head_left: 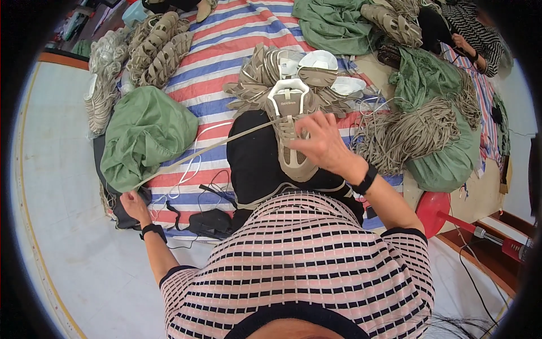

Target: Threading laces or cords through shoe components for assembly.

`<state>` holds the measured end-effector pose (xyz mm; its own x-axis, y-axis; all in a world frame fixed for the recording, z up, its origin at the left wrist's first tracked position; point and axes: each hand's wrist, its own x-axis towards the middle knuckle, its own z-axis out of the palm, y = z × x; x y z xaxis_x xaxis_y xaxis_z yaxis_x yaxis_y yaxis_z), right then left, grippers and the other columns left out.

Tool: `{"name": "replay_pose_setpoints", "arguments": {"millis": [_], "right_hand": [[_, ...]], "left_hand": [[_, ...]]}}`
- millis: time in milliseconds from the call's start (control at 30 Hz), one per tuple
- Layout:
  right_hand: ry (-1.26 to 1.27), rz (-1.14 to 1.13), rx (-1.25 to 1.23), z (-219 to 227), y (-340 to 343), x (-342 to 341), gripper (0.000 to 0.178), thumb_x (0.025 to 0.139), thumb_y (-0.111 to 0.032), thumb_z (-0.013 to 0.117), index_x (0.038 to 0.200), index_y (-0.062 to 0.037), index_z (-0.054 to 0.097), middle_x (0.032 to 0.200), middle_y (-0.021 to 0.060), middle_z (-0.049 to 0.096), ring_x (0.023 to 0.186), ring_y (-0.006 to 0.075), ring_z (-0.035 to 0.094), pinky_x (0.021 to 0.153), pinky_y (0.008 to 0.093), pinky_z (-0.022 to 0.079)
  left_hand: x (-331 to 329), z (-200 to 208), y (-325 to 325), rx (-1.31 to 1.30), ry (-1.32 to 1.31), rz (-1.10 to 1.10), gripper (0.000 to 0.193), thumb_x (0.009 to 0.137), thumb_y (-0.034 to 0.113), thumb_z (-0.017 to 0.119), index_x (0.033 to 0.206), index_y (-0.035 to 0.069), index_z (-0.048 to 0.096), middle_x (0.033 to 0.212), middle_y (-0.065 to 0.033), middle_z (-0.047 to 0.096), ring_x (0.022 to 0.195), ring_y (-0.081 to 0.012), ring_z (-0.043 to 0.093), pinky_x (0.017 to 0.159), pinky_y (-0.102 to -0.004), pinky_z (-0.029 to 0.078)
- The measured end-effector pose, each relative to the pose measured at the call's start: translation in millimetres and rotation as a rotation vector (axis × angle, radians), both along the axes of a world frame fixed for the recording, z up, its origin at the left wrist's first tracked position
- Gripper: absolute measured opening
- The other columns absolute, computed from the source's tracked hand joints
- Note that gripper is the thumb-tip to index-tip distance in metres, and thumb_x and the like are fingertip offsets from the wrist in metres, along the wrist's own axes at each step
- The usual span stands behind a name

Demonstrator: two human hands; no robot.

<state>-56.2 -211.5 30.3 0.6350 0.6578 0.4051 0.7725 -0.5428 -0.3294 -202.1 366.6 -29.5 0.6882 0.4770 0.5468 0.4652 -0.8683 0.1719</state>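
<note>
A beige sneaker [297, 161] with a pale collar lies on the black cloth over my lap, its toe toward me. From its eyelets a long flat beige shoelace [217, 144] runs taut down to the left. My left hand [135, 207], stretched far out beside a green sack, is closed on the end of that lace. Over the right side of the sneaker, my right hand [324, 144] has its fingers curled in at the lacing. Whatever lies between those fingertips is hidden. Just beyond the sneaker is a pile of beige shoe uppers [259, 73], some with white linings.
Green sacks [144, 127] lie left, right and at the back on a striped sheet [217, 85]. A heap of beige laces [418, 133] sits at right. Bundled uppers [161, 51] are far left. A red round-based stand [433, 214] is near right. Another person's hand [463, 44] shows far right.
</note>
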Motion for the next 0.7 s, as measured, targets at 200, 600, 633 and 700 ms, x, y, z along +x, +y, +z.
{"name": "replay_pose_setpoints", "arguments": {"millis": [200, 600, 633, 700], "right_hand": [[0.364, 0.234, 0.150, 30, -7, -28, 0.007, 0.074, -0.015, 0.068, 0.080, -0.0136, 0.065, 0.071, 0.0000, 0.050, 0.073, 0.0166, 0.049, 0.067, 0.0315, 0.031], [0.716, 0.978, 0.383, 144, -27, -24, 0.010, 0.082, -0.018, 0.064, 0.085, -0.0095, 0.066, 0.081, 0.0007, 0.054, 0.074, 0.0187, 0.052, 0.064, 0.0312, 0.035], [0.716, 0.978, 0.382, 152, -33, -23, 0.010, 0.082, -0.018, 0.064, 0.085, -0.0095, 0.066, 0.081, 0.0007, 0.054, 0.074, 0.0187, 0.052, 0.064, 0.0312, 0.035], [0.751, 1.060, 0.374, 167, -52, -25, 0.010, 0.083, -0.016, 0.062, 0.086, -0.0082, 0.067, 0.086, 0.0028, 0.059, 0.076, 0.0196, 0.057, 0.067, 0.0320, 0.039]], "left_hand": [[15, -38, -12, -0.133, 0.231, 0.154, 0.022, 0.081, 0.023, 0.054, 0.077, 0.001, 0.054, 0.081, -0.0164, 0.056, 0.079, -0.0340, 0.054, 0.068, -0.0419, 0.043], [187, 36, -330, -0.462, 0.007, -1.251, 0.014, 0.077, 0.005, 0.061, 0.091, 0.004, 0.060, 0.089, -0.0118, 0.056, 0.089, -0.0302, 0.054, 0.079, -0.0367, 0.044], [192, 40, -350, -0.464, 0.019, -1.334, 0.013, 0.077, 0.006, 0.062, 0.089, 0.005, 0.059, 0.089, -0.0109, 0.055, 0.089, -0.0295, 0.054, 0.078, -0.0370, 0.044], [199, 46, -376, -0.471, 0.024, -1.442, 0.012, 0.076, 0.007, 0.062, 0.088, 0.005, 0.059, 0.088, -0.0099, 0.055, 0.089, -0.0288, 0.053, 0.077, -0.0374, 0.043]]}}
